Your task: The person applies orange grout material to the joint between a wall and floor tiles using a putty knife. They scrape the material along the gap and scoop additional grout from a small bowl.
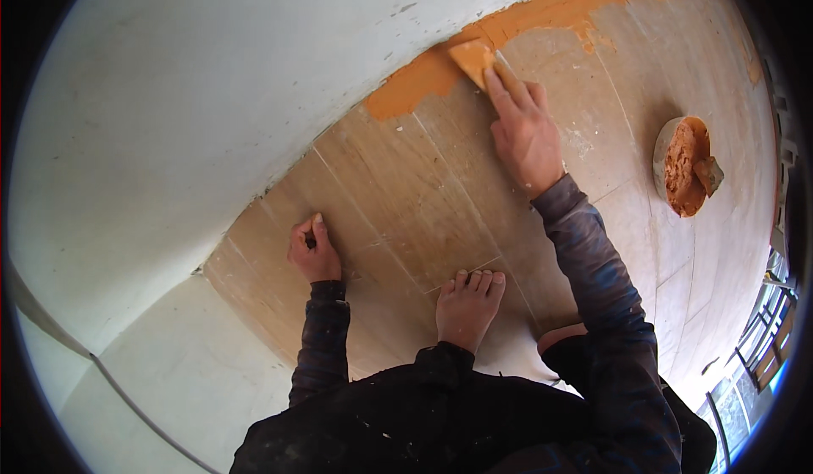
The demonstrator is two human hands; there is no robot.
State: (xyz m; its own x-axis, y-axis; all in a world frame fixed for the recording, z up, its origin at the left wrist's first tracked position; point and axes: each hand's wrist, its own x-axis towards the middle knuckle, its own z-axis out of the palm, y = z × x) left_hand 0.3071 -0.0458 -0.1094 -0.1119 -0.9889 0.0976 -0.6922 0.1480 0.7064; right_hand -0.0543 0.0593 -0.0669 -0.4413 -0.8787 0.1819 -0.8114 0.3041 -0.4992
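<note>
My right hand [529, 140] grips a flat, orange-smeared spreader [473, 62], its blade pressed to the floor beside the wall. Under and around the blade runs a band of wet orange paste [542, 21] along the foot of the wall, ragged on its floor side. To the lower left, my left hand [315, 252] hovers over or rests on the floor with curled fingers, thumb against the forefinger, and nothing shows in it. Right of my right hand stands a round tub [669, 148] of orange paste, with a paste-coated scraper-like piece [709, 174] leaning on its rim.
The white wall [186, 110] curves along the left and far side. Wood-look planks or tiles [406, 178] with pale joints form the floor. My bare foot [470, 305] stands between my arms. A dark cable or strip [144, 415] runs along the lower left.
</note>
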